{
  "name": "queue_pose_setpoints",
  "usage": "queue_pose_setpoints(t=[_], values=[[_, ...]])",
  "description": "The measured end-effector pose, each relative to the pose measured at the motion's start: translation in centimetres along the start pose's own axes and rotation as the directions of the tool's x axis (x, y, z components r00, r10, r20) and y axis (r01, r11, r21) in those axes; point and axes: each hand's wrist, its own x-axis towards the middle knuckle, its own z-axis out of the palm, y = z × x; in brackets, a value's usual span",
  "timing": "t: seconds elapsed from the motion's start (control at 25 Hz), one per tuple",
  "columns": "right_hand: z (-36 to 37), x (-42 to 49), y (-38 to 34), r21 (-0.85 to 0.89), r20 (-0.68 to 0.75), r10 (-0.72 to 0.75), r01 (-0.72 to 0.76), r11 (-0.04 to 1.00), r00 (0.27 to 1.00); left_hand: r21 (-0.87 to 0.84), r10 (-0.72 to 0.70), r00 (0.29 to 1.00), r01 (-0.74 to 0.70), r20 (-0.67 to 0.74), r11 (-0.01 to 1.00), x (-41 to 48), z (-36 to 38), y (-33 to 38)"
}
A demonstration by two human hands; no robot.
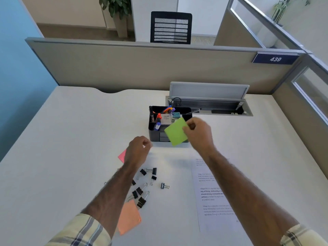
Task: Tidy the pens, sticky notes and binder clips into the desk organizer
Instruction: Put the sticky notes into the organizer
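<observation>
A black desk organizer [154,134] stands mid-desk with coloured pens [168,109] and small boxes in its compartments. My right hand [198,133] pinches a green sticky note pad [175,132] just in front of and above the organizer's right side. My left hand [139,150] hovers left of it with loosely curled fingers, holding nothing. A pink sticky pad [122,155] peeks out from under my left wrist. Several black binder clips [142,190] lie scattered on the desk below my left forearm. An orange sticky pad [128,219] lies near the front edge.
A printed paper sheet [211,194] lies under my right forearm. An open cable tray [209,105] with raised lid is set into the desk behind the organizer. Partition walls [142,68] bound the desk at back and right.
</observation>
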Motion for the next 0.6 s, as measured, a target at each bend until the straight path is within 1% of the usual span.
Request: queue_pose_setpoints(t=[0.08, 0.12, 0.2, 0.24, 0.32, 0.44, 0.52, 0.6], values=[[-2.0, 1.8, -1.0, 0.050, -0.158, 0.039, -0.032, 0.998, 0.987, 0.161, -0.061, 0.995, 0.073, -0.080, 0.984, -0.4, -1.3, -2.1], [-2.7, 2.6, -1.3, 0.066, -0.198, 0.070, -0.058, 0.996, 0.978, 0.255, -0.087, 0.990, 0.114, -0.113, 0.960, -0.6, -1.9, -3.1], [-3.2, 4.0, -1.6, 0.039, -0.215, 0.105, -0.099, 0.994, 0.971, 0.443, -0.122, 0.982, 0.173, -0.142, 0.880, -0.9, -2.7, -4.5], [-3.1, 4.5, -1.5, -0.010, -0.209, 0.104, -0.109, 0.994, 0.972, 0.496, -0.140, 0.980, 0.191, -0.138, 0.847, -1.1, -2.8, -5.0], [-2.4, 5.1, -1.0, -0.109, -0.179, 0.113, -0.134, 0.985, 0.977, 0.515, -0.171, 0.978, 0.210, -0.122, 0.831, -1.5, -2.9, -5.6], [-1.0, 5.7, -0.1, -0.201, -0.108, 0.179, -0.198, 0.960, 0.978, 0.479, -0.185, 0.978, 0.209, -0.098, 0.852, -1.5, -2.9, -5.9], [-0.3, 5.7, 0.2, -0.230, -0.080, 0.198, -0.211, 0.950, 0.977, 0.481, -0.195, 0.979, 0.202, -0.066, 0.853, -1.3, -2.7, -5.7], [0.2, 5.6, 0.5, -0.233, -0.069, 0.195, -0.206, 0.951, 0.978, 0.523, -0.199, 0.979, 0.189, -0.038, 0.831, -1.2, -2.5, -5.5]])
